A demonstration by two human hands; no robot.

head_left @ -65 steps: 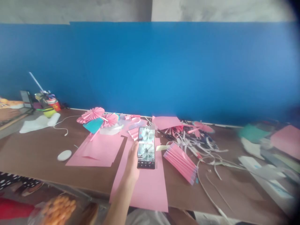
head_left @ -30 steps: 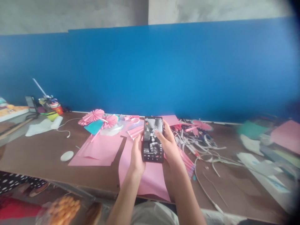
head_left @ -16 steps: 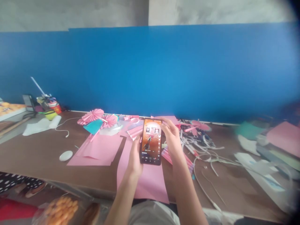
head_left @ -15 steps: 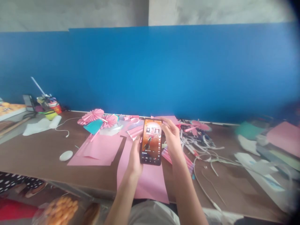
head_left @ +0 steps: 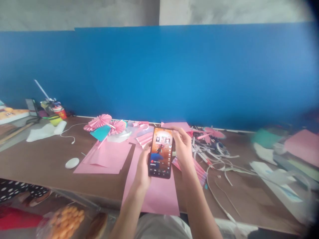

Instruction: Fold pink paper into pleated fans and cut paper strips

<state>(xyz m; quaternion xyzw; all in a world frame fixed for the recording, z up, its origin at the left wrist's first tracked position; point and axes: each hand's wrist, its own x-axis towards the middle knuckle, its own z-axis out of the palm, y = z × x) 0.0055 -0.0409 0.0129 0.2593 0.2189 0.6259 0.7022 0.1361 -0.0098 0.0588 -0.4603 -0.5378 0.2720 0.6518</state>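
Note:
A smartphone [head_left: 160, 152] with a lit screen is held upright over the table, between my two hands. My left hand [head_left: 144, 166] grips its left edge, fingers hidden behind it. My right hand [head_left: 182, 142] is at its upper right edge, with fingers curled around the corner. A picture in orange and blue tones fills the display. Under the phone lies a long pink paper sheet [head_left: 159, 196]. Pleated pink paper [head_left: 199, 172] sits right of it, partly behind my right forearm.
Pink paper fans [head_left: 101, 121] and a teal piece [head_left: 100, 132] lie on more pink paper [head_left: 112, 159] to the left. White strips and cables [head_left: 224, 162] tangle at right. A white oval object [head_left: 72, 163] is near the front. A blue partition [head_left: 159, 73] stands behind.
The picture on the phone's screen has changed, with a blue patch now at its lower left. The phone and both hands stay in nearly the same place; the view has shifted slightly.

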